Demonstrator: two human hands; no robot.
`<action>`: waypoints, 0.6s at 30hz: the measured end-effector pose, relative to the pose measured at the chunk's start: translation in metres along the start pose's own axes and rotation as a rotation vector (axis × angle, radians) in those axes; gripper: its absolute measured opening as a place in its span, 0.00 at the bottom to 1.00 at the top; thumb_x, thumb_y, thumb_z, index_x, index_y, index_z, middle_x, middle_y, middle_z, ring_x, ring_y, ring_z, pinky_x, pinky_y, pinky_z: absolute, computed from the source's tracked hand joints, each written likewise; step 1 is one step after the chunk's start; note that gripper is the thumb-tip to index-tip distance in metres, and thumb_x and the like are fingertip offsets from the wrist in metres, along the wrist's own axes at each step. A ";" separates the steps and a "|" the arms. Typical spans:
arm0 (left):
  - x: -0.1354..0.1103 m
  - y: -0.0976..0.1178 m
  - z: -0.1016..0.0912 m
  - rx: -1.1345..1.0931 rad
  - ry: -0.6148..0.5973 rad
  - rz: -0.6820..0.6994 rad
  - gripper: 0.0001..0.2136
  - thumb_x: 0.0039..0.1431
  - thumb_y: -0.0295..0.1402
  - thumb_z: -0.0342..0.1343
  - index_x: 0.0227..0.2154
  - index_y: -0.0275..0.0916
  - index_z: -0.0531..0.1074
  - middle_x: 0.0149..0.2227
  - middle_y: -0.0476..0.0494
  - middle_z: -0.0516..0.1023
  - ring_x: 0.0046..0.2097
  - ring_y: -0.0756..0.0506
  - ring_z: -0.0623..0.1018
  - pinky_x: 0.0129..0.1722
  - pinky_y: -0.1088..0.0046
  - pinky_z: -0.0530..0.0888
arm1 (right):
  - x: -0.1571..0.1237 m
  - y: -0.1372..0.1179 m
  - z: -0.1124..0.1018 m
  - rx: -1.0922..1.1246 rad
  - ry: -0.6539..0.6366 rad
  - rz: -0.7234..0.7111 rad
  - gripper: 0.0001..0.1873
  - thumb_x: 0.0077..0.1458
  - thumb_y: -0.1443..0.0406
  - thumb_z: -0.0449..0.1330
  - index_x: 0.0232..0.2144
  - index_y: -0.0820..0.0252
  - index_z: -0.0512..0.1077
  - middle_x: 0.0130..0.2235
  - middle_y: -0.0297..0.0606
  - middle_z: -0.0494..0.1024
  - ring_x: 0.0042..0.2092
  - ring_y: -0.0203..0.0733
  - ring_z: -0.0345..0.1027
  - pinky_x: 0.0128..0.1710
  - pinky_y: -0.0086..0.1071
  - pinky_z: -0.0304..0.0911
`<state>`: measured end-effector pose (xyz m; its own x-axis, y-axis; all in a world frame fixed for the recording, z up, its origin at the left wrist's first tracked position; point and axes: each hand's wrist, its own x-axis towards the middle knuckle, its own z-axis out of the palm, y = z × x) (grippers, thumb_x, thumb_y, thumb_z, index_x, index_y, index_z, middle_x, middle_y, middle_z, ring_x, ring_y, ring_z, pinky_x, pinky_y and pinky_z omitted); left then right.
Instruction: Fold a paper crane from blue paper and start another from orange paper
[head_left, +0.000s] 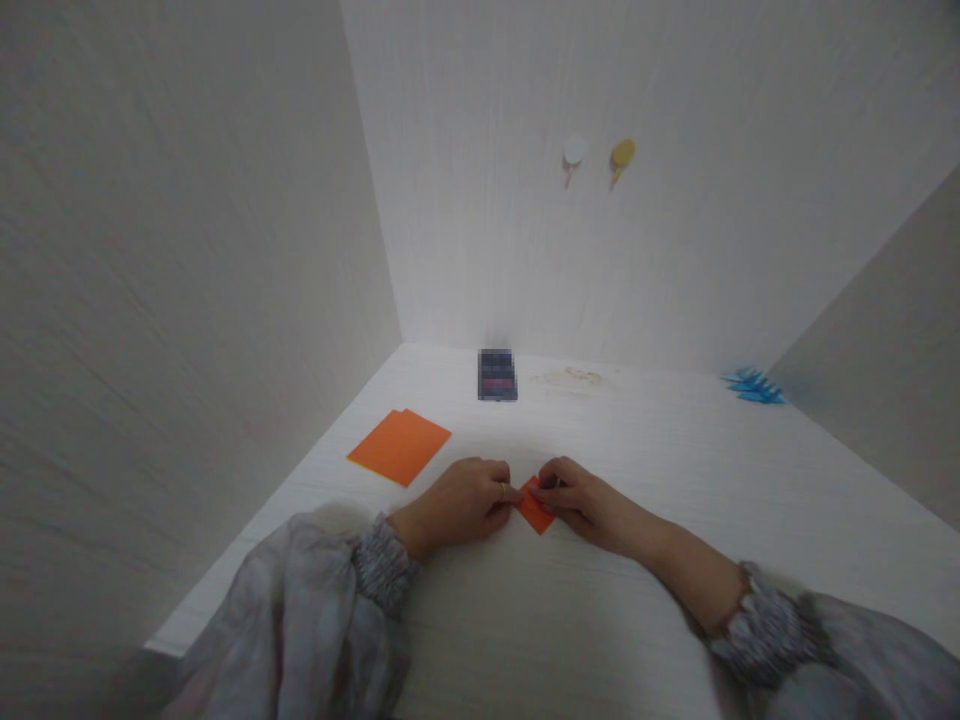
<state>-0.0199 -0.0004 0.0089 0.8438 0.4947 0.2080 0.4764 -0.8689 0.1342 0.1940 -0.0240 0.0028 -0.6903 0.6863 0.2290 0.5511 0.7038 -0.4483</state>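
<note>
A small folded square of orange paper (538,515) lies on the white table between my hands, one corner toward me. My left hand (478,498) is closed, with its index finger touching the paper's left corner. From the other side, my right hand (579,500) pinches the upper right part of the paper between thumb and fingers. The fingers cover part of the paper's top edges. Farther left rests a stack of larger orange paper sheets (401,447), slightly offset from each other, with a yellow edge showing.
A dark pixelated object (497,375) stands near the back wall. Several folded blue paper pieces (754,386) sit in the far right corner. A white hook (574,152) and a yellow hook (622,154) are fixed on the back wall. Walls enclose the table (660,440) left, back and right.
</note>
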 end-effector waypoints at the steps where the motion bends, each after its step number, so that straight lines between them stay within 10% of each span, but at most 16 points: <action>1: 0.000 0.000 0.000 -0.008 -0.005 -0.001 0.11 0.54 0.30 0.47 0.38 0.43 0.71 0.31 0.48 0.69 0.33 0.50 0.69 0.35 0.74 0.64 | 0.000 -0.001 0.000 0.006 -0.002 0.005 0.14 0.57 0.65 0.46 0.38 0.60 0.71 0.37 0.43 0.66 0.38 0.41 0.60 0.38 0.34 0.58; 18: -0.001 -0.001 -0.003 0.010 -0.046 0.033 0.09 0.53 0.32 0.48 0.33 0.42 0.72 0.28 0.49 0.67 0.30 0.50 0.68 0.32 0.74 0.63 | 0.000 0.004 0.001 0.025 0.023 0.009 0.14 0.55 0.67 0.48 0.38 0.59 0.72 0.38 0.42 0.67 0.40 0.40 0.61 0.40 0.33 0.60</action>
<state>-0.0215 0.0000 0.0115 0.8692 0.4652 0.1677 0.4507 -0.8848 0.1184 0.1956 -0.0217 0.0001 -0.6742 0.6969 0.2445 0.5453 0.6930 -0.4716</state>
